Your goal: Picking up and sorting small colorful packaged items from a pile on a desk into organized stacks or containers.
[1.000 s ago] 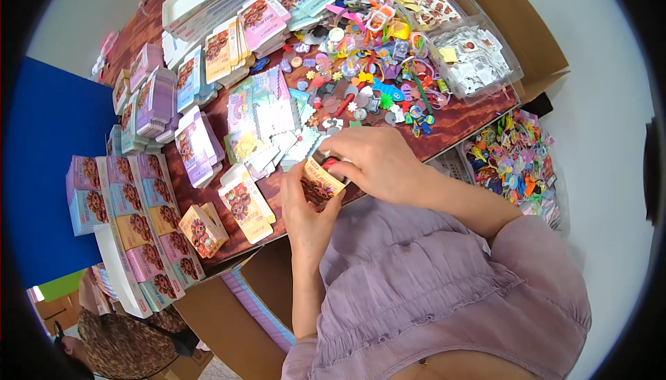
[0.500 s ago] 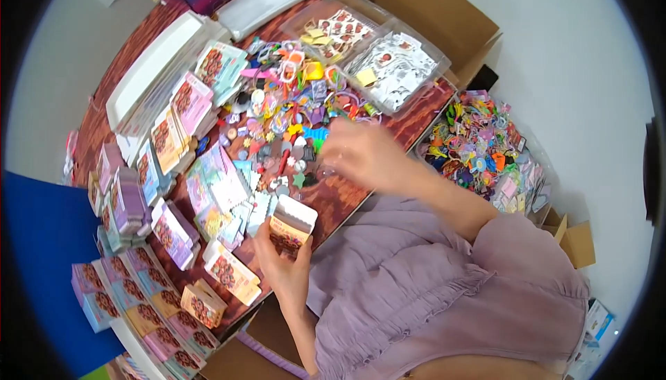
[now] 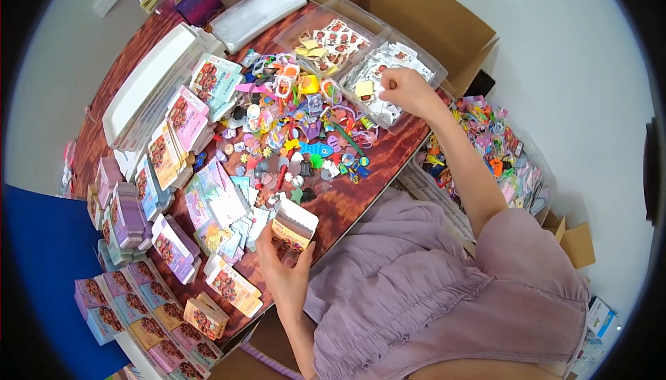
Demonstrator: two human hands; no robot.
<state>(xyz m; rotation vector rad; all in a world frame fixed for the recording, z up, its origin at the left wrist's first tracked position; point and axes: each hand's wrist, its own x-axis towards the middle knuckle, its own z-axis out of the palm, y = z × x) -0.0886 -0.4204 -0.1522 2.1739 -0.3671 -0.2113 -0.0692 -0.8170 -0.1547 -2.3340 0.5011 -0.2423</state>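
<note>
My left hand (image 3: 286, 269) is wrapped round a small open cardboard box (image 3: 291, 236), orange with a printed picture, its white flap raised. At the far right of the table my right hand (image 3: 409, 91) is above a clear plastic tray (image 3: 433, 68) full of small white printed pieces (image 3: 397, 54). Its fingers are pinched together. Whether something is between them is hidden. A pale yellow square of paper (image 3: 364, 89) lies in the tray beside these fingers. Left of it spreads a heap of colourful small trinkets (image 3: 298, 113).
Flattened orange boxes (image 3: 232, 285) and stacks of printed cards (image 3: 215, 200) lie near my left hand. Packed rows of small boxes (image 3: 146, 314) stand at the front left. Right of the table is a bag of trinkets (image 3: 479, 144); a large cardboard carton (image 3: 430, 12) stands behind.
My right hand has moved from over the near edge of the trinket heap, away and to the right, to the tray of white pieces. My left hand still holds the box.
</note>
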